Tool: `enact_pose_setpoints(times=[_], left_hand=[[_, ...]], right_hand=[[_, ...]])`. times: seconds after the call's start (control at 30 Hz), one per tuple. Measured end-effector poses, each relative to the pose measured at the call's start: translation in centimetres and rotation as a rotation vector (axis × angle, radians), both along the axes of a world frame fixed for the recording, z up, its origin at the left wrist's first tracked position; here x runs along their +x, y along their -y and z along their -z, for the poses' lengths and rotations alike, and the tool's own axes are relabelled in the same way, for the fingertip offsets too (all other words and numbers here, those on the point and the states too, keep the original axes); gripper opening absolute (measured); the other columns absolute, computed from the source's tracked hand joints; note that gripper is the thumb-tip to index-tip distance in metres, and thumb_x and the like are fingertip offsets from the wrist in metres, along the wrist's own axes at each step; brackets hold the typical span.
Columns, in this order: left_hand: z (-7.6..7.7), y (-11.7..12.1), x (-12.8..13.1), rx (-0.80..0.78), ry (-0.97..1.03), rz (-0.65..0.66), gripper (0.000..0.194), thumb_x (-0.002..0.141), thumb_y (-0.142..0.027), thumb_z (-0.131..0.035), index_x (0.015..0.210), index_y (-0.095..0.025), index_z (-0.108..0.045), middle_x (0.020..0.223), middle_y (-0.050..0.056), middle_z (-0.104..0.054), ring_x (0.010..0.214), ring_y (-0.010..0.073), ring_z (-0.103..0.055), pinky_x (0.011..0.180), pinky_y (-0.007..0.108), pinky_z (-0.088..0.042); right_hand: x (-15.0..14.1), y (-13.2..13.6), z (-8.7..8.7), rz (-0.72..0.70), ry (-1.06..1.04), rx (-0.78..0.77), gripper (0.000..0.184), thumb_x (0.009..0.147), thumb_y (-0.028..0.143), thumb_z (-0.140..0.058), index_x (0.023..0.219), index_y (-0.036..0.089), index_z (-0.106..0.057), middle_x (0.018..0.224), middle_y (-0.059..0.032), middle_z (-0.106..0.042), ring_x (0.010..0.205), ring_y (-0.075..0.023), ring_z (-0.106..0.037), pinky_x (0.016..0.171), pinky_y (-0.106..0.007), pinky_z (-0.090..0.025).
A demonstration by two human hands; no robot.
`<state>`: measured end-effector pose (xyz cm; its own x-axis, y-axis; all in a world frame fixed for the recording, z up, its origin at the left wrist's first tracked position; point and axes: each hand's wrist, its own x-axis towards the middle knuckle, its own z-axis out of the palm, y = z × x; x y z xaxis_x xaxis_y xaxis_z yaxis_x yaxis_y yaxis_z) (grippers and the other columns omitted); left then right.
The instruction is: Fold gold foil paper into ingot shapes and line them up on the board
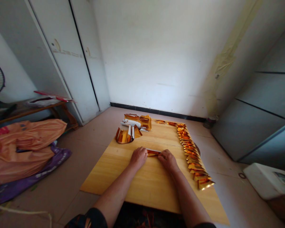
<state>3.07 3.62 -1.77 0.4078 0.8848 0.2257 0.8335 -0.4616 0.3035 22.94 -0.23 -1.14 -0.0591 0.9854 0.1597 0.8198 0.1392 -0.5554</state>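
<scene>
A: Where was the folded strip of gold foil (153, 153) seen?

B: It was held level near the middle of the frame, just above or against the wooden tabletop (156, 186); which of the two could not be told. A pale edge was shown along its far side.

A: How was each grip placed?

B: The strip's left end was pinched in the left grip (140, 157), and its right end was pinched in the right grip (168, 160). Both were closed on it, with the middle left uncovered between them.

A: What else was carried by the tabletop?

B: Its right side was lined with a row of folded gold foil pieces (190, 153), overlapped closely and bent leftward at the far corner. Beyond the left grip, a curved gold foil sheet (123, 136) was seen, with a pile of foil sheets (146, 122) placed just behind it, some with white faces shown.

A: And at the lower left of the frame?

B: A purple bag (38, 177) was partly covered by orange cloth (26, 158).
</scene>
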Motion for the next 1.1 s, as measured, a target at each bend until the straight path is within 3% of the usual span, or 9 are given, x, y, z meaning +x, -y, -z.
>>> enact_pose_setpoints(times=[0.23,0.43,0.7,1.1], left_hand=[[-0.1,0.1,0.0,0.009,0.023,-0.012,0.012,0.086,-0.018,-0.049,0.079,-0.018,-0.059,0.086,0.004,-0.062,0.085,0.0167,-0.055,0.077,0.028,-0.039],[-0.5,0.2,0.3,-0.029,0.011,-0.051,0.012,0.085,-0.018,-0.05,0.079,-0.019,-0.059,0.087,0.004,-0.063,0.087,0.0169,-0.056,0.077,0.028,-0.039],[-0.8,0.3,0.7,-0.031,-0.037,-0.098,0.012,0.085,-0.018,-0.049,0.08,-0.018,-0.06,0.087,0.005,-0.063,0.087,0.0177,-0.057,0.077,0.028,-0.039],[-0.9,0.1,1.3,-0.05,-0.076,-0.165,0.014,0.084,-0.019,-0.048,0.083,-0.017,-0.062,0.089,0.007,-0.065,0.087,0.0183,-0.059,0.076,0.029,-0.04]], right_hand=[[-1.0,-0.5,0.0,0.18,0.09,-0.04,0.016,0.083,0.023,-0.054,0.075,0.018,-0.067,0.084,-0.0033,-0.062,0.079,-0.0123,-0.058,0.071,-0.019,-0.04],[-1.8,-0.4,-1.0,0.261,0.229,-0.112,0.019,0.083,0.022,-0.051,0.076,0.018,-0.068,0.086,-0.0049,-0.064,0.078,-0.0133,-0.06,0.066,-0.02,-0.037],[-2.6,-0.6,-2.0,0.316,0.349,-0.195,0.023,0.085,0.026,-0.048,0.084,0.018,-0.069,0.093,-0.0079,-0.065,0.083,-0.0162,-0.062,0.064,-0.022,-0.038],[-2.7,-1.0,-1.4,0.337,0.355,-0.188,0.025,0.084,0.026,-0.046,0.087,0.018,-0.07,0.092,-0.0096,-0.065,0.083,-0.0186,-0.063,0.065,-0.025,-0.04]])
